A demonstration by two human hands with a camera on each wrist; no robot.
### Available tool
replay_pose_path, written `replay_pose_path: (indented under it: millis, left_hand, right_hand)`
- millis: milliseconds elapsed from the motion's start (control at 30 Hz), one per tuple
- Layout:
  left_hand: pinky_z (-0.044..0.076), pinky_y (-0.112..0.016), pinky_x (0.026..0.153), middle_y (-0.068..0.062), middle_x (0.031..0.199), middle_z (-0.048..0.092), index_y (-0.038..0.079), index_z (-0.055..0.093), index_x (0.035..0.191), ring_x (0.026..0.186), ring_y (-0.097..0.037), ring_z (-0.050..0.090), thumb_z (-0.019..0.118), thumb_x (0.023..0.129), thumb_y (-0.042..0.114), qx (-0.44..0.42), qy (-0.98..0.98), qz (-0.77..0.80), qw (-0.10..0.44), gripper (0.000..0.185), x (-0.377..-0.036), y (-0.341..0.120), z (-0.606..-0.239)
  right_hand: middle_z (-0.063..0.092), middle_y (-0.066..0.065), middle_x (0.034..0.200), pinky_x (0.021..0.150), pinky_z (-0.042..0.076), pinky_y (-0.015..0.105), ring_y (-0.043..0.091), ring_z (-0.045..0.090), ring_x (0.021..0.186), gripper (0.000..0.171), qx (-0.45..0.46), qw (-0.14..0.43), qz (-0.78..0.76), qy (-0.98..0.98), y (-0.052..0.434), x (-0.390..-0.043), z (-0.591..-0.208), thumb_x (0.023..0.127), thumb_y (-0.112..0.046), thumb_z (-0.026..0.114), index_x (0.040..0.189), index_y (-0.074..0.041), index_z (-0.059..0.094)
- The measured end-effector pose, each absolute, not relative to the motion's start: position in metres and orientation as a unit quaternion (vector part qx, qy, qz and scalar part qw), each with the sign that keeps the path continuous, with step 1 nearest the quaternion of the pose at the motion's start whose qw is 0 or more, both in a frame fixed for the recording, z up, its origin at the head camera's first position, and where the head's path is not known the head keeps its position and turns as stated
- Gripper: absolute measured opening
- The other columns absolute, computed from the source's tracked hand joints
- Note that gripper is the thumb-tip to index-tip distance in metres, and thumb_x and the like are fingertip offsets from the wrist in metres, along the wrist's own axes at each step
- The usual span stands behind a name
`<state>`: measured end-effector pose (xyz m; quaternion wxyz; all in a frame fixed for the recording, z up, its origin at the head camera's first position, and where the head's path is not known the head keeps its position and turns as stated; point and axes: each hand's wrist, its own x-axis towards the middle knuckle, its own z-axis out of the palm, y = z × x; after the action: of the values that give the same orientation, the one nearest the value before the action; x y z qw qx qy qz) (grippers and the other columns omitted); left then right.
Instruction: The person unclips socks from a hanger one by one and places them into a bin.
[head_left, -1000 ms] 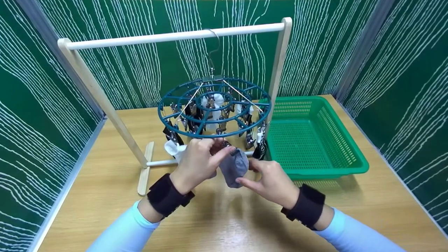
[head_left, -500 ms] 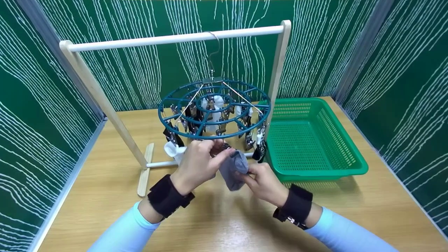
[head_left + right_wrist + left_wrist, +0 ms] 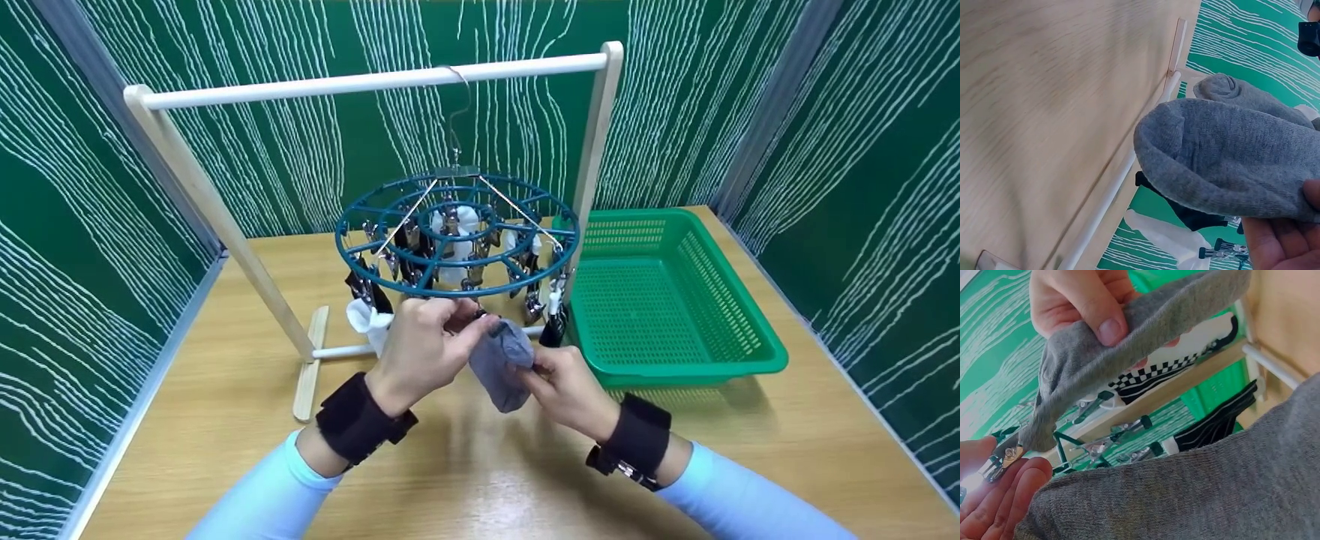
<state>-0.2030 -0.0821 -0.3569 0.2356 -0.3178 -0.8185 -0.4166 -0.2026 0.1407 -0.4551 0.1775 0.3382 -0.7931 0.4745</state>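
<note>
I have one grey sock pinched in my right hand, hanging from one metal clip that my left hand squeezes under the near rim of the one round teal hanger. Other socks crowd its clips — white, black, one checkered — too bunched to count. One wooden rack carries it mid-bench, one green basket toward the right edge.

Green walls with thin white wavy lines stand on three sides. Grey posts sit in the corners. The counter is light brown wood.
</note>
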Motion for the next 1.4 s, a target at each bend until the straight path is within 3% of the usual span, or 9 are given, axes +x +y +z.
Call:
replay_pose_path:
  millis: [267, 433, 933, 1033, 1267, 1400]
  left_hand:
    - [0.063, -0.030, 0.061, -0.014, 0.081, 0.080, -0.004, 0.079, 0.089, 0.063, -0.019, 0.073, 0.085, 0.095, 0.010, -0.324, -0.809, -0.425, 0.244, 0.016, -0.205, -0.083, -0.354]
    - [0.062, -0.031, 0.058, -0.013, 0.078, 0.079, -0.004, 0.078, 0.089, 0.060, -0.018, 0.071, 0.085, 0.094, 0.010, -0.324, -0.808, -0.420, 0.255, 0.017, -0.205, -0.084, -0.355]
    - [0.064, -0.029, 0.063, -0.011, 0.075, 0.079, -0.002, 0.080, 0.085, 0.062, -0.018, 0.075, 0.088, 0.091, 0.013, -0.293, -0.821, -0.426, 0.242, 0.019, -0.204, -0.086, -0.356]
    - [0.065, -0.030, 0.065, -0.011, 0.076, 0.080, -0.001, 0.080, 0.084, 0.064, -0.018, 0.076, 0.088, 0.092, 0.013, -0.294, -0.820, -0.430, 0.238, 0.018, -0.204, -0.087, -0.357]
    - [0.067, -0.031, 0.069, -0.012, 0.081, 0.082, -0.002, 0.081, 0.090, 0.069, -0.019, 0.079, 0.088, 0.092, 0.014, -0.284, -0.825, -0.434, 0.226, 0.017, -0.204, -0.088, -0.356]
    - [0.067, -0.032, 0.068, -0.012, 0.081, 0.082, -0.002, 0.082, 0.090, 0.069, -0.019, 0.079, 0.088, 0.092, 0.014, -0.286, -0.827, -0.428, 0.227, 0.017, -0.205, -0.088, -0.356]
  right_hand:
    - [0.083, 0.019, 0.099, 0.075, 0.068, 0.030, 0.033, 0.083, 0.085, 0.023, 0.328, 0.174, 0.481, -0.794, 0.152, -0.200, -0.461, 0.094, 0.016, 0.066, 0.109, 0.005, 0.080]
    - [0.083, 0.017, 0.091, 0.069, 0.064, 0.020, 0.027, 0.080, 0.075, 0.019, 0.333, 0.185, 0.472, -0.795, 0.161, -0.194, -0.460, 0.091, 0.016, 0.069, 0.097, 0.003, 0.081]
    - [0.082, 0.019, 0.090, 0.072, 0.065, 0.021, 0.033, 0.081, 0.075, 0.021, 0.370, 0.266, 0.447, -0.770, 0.187, -0.184, -0.436, 0.084, 0.021, 0.074, 0.097, 0.005, 0.080]
    - [0.082, 0.019, 0.090, 0.070, 0.064, 0.020, 0.028, 0.082, 0.075, 0.022, 0.367, 0.268, 0.453, -0.767, 0.195, -0.184, -0.428, 0.083, 0.022, 0.075, 0.097, 0.005, 0.080]
    - [0.081, 0.020, 0.087, 0.074, 0.061, 0.013, 0.001, 0.077, 0.083, 0.021, 0.326, 0.277, 0.463, -0.776, 0.213, -0.186, -0.407, 0.087, 0.022, 0.072, 0.097, 0.006, 0.080]
    - [0.081, 0.021, 0.087, 0.075, 0.059, 0.009, -0.006, 0.072, 0.082, 0.017, 0.287, 0.279, 0.463, -0.791, 0.221, -0.188, -0.395, 0.089, 0.020, 0.071, 0.097, 0.007, 0.080]
